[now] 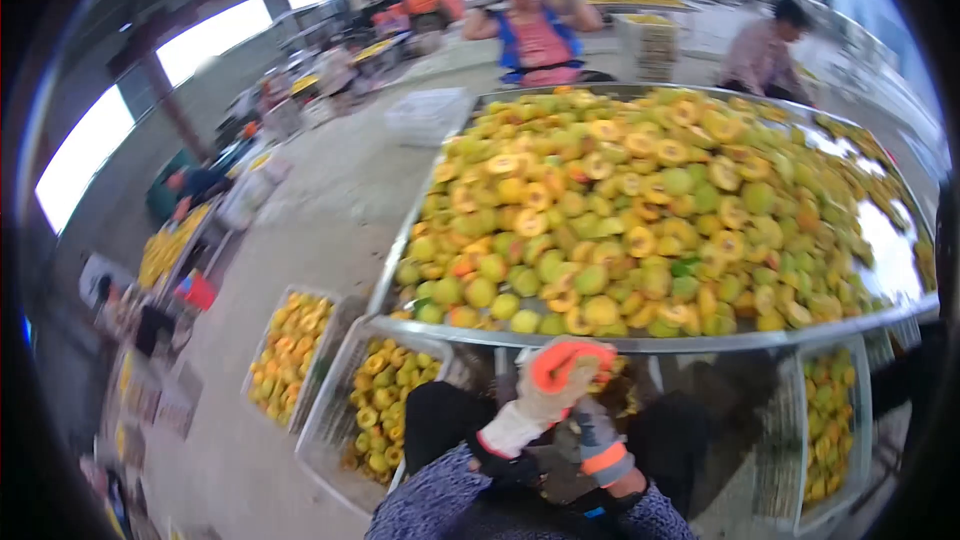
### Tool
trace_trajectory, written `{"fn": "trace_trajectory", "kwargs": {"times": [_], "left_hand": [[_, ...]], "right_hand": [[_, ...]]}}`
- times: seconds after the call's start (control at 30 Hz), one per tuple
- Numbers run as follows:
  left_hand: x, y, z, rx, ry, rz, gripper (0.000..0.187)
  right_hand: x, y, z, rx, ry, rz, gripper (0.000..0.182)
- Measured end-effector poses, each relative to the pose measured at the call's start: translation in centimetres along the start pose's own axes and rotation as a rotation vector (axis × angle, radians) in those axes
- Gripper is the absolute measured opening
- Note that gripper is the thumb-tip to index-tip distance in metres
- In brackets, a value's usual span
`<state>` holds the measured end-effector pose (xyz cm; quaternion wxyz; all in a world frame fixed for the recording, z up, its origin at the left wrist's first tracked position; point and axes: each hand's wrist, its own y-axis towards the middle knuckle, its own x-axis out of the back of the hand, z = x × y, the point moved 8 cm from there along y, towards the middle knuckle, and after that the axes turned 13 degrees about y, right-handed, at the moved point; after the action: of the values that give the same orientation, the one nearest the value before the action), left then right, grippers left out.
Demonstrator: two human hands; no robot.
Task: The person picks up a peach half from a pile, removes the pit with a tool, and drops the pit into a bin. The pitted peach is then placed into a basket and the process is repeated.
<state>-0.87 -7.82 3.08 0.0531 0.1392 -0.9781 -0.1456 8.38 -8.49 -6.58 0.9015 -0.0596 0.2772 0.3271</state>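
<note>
My left hand (558,380), in a white glove with an orange palm, is raised just in front of the metal table's near edge. Its fingers are curled closed; what they hold, if anything, is hidden. Close against it and lower is my right hand (598,432), in a grey glove with an orange band. Its fingers are blurred and partly covered by the left hand. Beyond both hands, a heap of yellow-green peaches (600,230), many of them cut in half, lies on the metal table (640,343).
A crate (345,390) of peaches stands at my left, beside another crate of orange-yellow fruit (290,355). A third crate (862,440) is at the right. Opposite me is a person in a blue vest (545,40); another person (765,55) bends at the far right.
</note>
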Motion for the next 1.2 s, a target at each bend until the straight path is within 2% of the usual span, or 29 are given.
{"fn": "trace_trajectory", "kwargs": {"times": [0.03,0.1,0.17,0.23,0.3,0.33,0.4,0.5,0.63,0.67,0.73,0.8,0.83,0.9,0.93,0.97,1.0,1.03,1.07,1.1,1.13,1.2], "left_hand": [[-0.3,0.2,-0.3,-0.010,-0.018,0.002,0.029],[-0.5,0.5,-0.3,0.030,-0.140,-0.001,0.030],[-0.4,0.7,-0.1,0.121,-0.275,-0.063,0.031],[-0.2,0.6,0.2,0.165,-0.268,-0.172,0.033],[-0.3,0.2,1.5,0.245,-0.311,-0.238,0.033],[-0.6,0.1,2.1,0.292,-0.335,-0.260,0.032],[-1.0,0.4,0.5,0.161,-0.197,-0.202,0.034],[-1.5,1.0,0.1,0.133,-0.192,-0.115,0.033],[-1.9,1.0,1.4,0.131,-0.188,-0.077,0.030],[-2.1,0.9,1.0,0.139,-0.202,-0.083,0.031],[-2.2,0.8,0.7,0.132,-0.143,-0.096,0.032],[-2.5,1.1,-0.1,0.102,-0.096,-0.086,0.034],[-2.5,1.3,-0.6,0.078,-0.078,-0.070,0.036],[-2.7,1.8,-1.5,0.020,-0.034,-0.041,0.039],[-3.1,1.9,-1.3,0.067,-0.102,-0.049,0.038],[-3.5,1.8,-1.1,0.113,-0.167,-0.066,0.036],[-3.6,1.6,-1.1,0.159,-0.228,-0.098,0.034],[-4.1,1.6,-1.0,0.228,-0.265,-0.055,0.034],[-4.4,1.4,-1.3,0.178,-0.263,-0.026,0.034],[-4.2,1.5,-0.8,0.211,-0.247,-0.012,0.034],[-4.0,1.5,-0.3,0.246,-0.236,-0.002,0.034],[-4.3,1.3,-1.0,0.183,-0.202,-0.039,0.037]], "right_hand": [[0.2,0.1,0.9,0.102,-0.143,0.005,0.027],[-0.5,0.3,0.8,-0.139,0.130,-0.101,0.031],[-1.4,-0.7,-0.9,-0.557,0.677,-0.007,0.032],[-0.9,0.2,1.1,-0.194,0.278,0.172,0.032],[-1.0,0.6,1.6,-0.037,-0.378,0.150,0.044],[-0.6,0.4,1.4,0.011,-0.441,0.152,0.045],[-0.6,0.6,-0.1,0.002,-0.326,0.224,0.046],[-0.3,0.9,-1.3,-0.089,-0.090,0.202,0.045],[0.4,0.6,-4.0,-0.049,-0.130,0.082,0.030],[0.3,0.4,-3.7,0.105,-0.379,0.146,0.032],[-0.1,0.5,-0.8,0.003,-0.340,0.209,0.038],[-0.2,0.4,0.7,0.074,-0.239,0.214,0.039],[-0.4,0.2,0.8,0.195,-0.156,0.190,0.038],[-0.1,0.0,1.3,0.244,-0.293,0.170,0.040],[-0.1,-0.1,1.8,0.268,-0.361,0.158,0.041],[-0.2,0.2,1.5,0.208,-0.557,0.144,0.042],[-0.4,0.2,1.8,0.214,-0.542,0.130,0.038],[-0.5,0.0,2.0,0.224,-0.477,0.095,0.036],[-0.4,-0.1,2.3,0.226,-0.377,0.051,0.033],[-0.3,-0.4,2.4,0.220,-0.271,-0.007,0.031],[0.5,0.0,0.1,0.086,-0.126,0.002,0.032],[2.0,0.4,-4.5,-0.178,0.164,-0.038,0.035]]}}
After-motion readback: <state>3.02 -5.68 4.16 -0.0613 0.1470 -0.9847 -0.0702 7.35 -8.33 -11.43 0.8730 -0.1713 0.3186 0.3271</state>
